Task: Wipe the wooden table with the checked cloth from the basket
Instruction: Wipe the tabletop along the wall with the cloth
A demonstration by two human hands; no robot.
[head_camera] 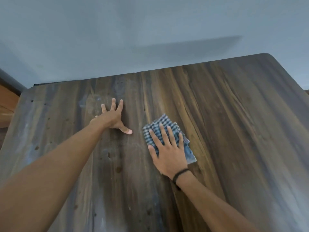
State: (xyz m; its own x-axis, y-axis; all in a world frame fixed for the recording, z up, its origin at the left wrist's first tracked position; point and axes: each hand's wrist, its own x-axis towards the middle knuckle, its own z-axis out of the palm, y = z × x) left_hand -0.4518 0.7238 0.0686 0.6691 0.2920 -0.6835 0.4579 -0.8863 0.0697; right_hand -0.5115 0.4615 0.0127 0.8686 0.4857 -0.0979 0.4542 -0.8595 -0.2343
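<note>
The dark wooden table [225, 123] fills most of the view, streaked brown and grey with small dark spots. A folded blue-and-white checked cloth [163, 125] lies flat near its middle. My right hand [168, 153] presses down on the cloth with straight, spread fingers, covering its near half. My left hand [113, 118] rests flat on the bare wood to the left of the cloth, fingers spread, a short gap between thumb and cloth. The basket is not in view.
A plain grey-blue wall [150, 30] rises just behind the table's far edge. The table's far right corner [269, 55] is rounded. Some brown wooden furniture [8, 104] shows past the left edge.
</note>
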